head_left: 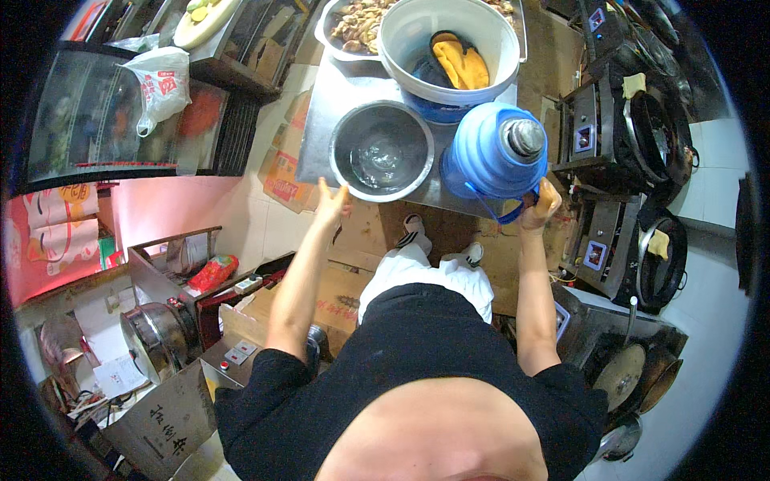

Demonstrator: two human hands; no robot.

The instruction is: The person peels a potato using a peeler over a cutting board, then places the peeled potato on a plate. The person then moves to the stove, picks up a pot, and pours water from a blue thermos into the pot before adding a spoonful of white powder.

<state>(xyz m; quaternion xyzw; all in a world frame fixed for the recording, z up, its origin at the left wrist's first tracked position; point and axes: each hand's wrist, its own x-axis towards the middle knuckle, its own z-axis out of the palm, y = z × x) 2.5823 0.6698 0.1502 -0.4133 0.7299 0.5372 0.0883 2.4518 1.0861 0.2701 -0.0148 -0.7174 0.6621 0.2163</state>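
My right hand [541, 205] is closed on the handle of a blue plastic vacuum flask [490, 150] with a grey stopper, near the right front edge of a metal table [314, 141]. Left of the flask, a round steel basin [383, 150] holds clear liquid. At its lower left rim is my left hand [334, 201], fingers apart; whether it touches the rim I cannot tell. Behind the flask stands a large white bucket [397, 45] with a yellow and dark glove [460, 63] inside.
A white tub [325, 27] of meat pieces sits at the table's back. Woks [649, 135] on stoves line the right side. At left are a glass-fronted cabinet [78, 114] and a plastic bag [162, 84]. Flattened cardboard [346, 237] covers part of the floor.
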